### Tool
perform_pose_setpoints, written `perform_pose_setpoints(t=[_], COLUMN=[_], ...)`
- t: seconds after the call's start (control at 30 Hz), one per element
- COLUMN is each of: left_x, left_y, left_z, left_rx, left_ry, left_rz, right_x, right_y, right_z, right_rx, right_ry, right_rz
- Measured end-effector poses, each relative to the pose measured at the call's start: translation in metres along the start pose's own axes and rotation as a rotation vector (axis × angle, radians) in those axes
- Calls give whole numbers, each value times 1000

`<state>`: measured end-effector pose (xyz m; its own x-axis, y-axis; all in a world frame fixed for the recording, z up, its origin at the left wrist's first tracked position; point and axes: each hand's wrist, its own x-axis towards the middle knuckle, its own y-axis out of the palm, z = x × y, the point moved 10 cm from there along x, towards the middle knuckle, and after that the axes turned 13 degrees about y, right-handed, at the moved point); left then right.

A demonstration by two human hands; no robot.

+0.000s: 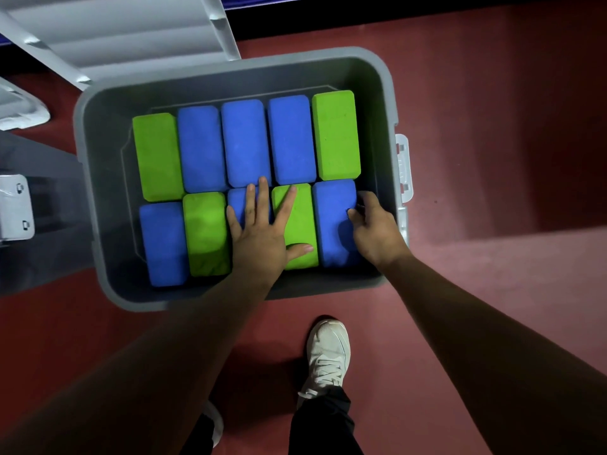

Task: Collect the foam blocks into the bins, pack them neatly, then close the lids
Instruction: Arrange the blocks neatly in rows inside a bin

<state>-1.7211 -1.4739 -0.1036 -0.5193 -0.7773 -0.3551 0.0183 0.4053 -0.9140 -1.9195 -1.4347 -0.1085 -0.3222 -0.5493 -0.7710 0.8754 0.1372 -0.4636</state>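
Note:
A grey bin [382, 93] stands open on the red floor. Inside it, several blue and green foam blocks lie flat in two rows. My left hand [262, 231] lies flat with spread fingers on the near row, covering a blue block [237, 200] and a green block [300, 221]. My right hand [374, 229] is at the bin's right wall, its fingers curled on the right end of the near row's last blue block [331, 221]. The bin's white lid [131, 31] leans open at the back left.
A white latch [403, 169] sticks out on the bin's right rim. Another grey bin with a white latch [14, 208] sits at the left edge. My white shoe [328, 353] stands on the red floor just in front of the bin.

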Motion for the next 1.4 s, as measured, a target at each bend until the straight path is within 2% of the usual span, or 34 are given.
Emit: perform_pose_setpoints(t=[0.1,0.2,0.27,0.33,0.47,0.63,0.73,0.87,0.97,1.13,1.27,1.4], left_x=[11,33,46,51,51,44,24,4,6,13,12,6], left_y=[-10,-17,-18,-17,-15,-32,-57,-49,-30,-20,-28,-34], left_z=[-15,-21,-14,-7,-2,10,54,100,100,87,86,101], left_rx=[84,58,25,62,135,-3,73,113,129,175,100,82], left_ry=[106,221,241,247,233,307,218,125,136,137,164,222], left_rz=[-64,-103,-142,-209,-336,-349,-454,-377,-303,-290,-274,-236], right_x=[-4,-12,-13,-2,18,12,3,11,20,21,17,-3], right_y=[-6,-20,-22,-12,14,23,34,32,33,39,32,71], right_z=[4,32,57,65,59,69,87,79,81,88,90,120], right_rx=[46,44,-104,-263,-373,-419,-486,-618,-652,-639,-681,-656], right_ry=[1,-148,-321,-412,-434,-375,-411,-327,-347,-379,-389,-506], right_rz=[-40,-227,-382,-437,-448,-506,-531,-601,-619,-653,-668,-596])
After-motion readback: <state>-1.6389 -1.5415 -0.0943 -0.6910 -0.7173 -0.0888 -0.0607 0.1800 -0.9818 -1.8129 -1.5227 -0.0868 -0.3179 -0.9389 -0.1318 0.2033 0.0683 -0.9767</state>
